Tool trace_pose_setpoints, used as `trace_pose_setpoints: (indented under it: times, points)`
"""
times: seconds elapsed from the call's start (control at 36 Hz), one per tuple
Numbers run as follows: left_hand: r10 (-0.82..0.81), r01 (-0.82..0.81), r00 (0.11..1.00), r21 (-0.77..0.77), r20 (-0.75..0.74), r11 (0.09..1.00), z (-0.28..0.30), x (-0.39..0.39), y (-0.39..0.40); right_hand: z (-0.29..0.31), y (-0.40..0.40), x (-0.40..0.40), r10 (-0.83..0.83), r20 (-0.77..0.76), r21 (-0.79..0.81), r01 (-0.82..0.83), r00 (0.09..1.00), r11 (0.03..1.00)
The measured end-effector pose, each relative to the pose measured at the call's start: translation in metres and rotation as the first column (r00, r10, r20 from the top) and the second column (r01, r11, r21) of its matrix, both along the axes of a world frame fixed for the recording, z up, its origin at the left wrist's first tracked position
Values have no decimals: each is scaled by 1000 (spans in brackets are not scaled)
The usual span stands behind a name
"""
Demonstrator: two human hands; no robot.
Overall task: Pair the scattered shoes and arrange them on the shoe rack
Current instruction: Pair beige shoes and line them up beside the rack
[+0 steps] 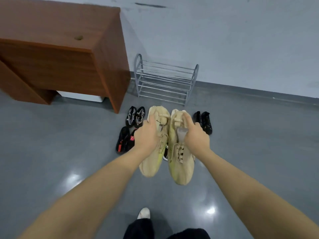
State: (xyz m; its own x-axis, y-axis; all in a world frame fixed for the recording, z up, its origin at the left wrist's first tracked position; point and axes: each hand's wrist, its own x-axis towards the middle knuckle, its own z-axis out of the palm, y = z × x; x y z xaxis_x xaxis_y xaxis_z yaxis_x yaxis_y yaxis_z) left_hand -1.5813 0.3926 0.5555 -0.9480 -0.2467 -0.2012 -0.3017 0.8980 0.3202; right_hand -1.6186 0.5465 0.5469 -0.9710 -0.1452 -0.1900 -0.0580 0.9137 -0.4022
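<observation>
My left hand (146,135) grips a beige sneaker (152,163) by its collar, toe pointing toward me. My right hand (196,137) grips the matching beige sneaker (181,169) the same way, and the two hang side by side above the floor. Beyond them the silver metal shoe rack (164,80) stands against the wall with bare rails. On the floor lie a black pair with white marks (135,117), a black pair with red accents (124,141) and an all-black pair (203,121). A black-and-white shoe (165,153) peeks out between the beige ones.
A brown wooden desk (69,54) stands to the left of the rack, its side panel close to the black shoes. Grey glossy floor (259,152) stretches to the right. My own white shoe (144,213) and dark trousers show at the bottom edge.
</observation>
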Motion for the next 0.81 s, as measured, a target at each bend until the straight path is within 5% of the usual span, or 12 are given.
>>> trace_pose_setpoints:
  times: [0.47, 0.81]
  points:
    - [129, -130, 991, 66, 18, 989, -17, -175, 193, -13, 198, -186, 54, 106, -78, -45, 993, 996]
    - [187, -200, 979, 209, 82, 957, -48, -247, 249, -56, 250, -270, -8, 173, -64, 20, 985, 998]
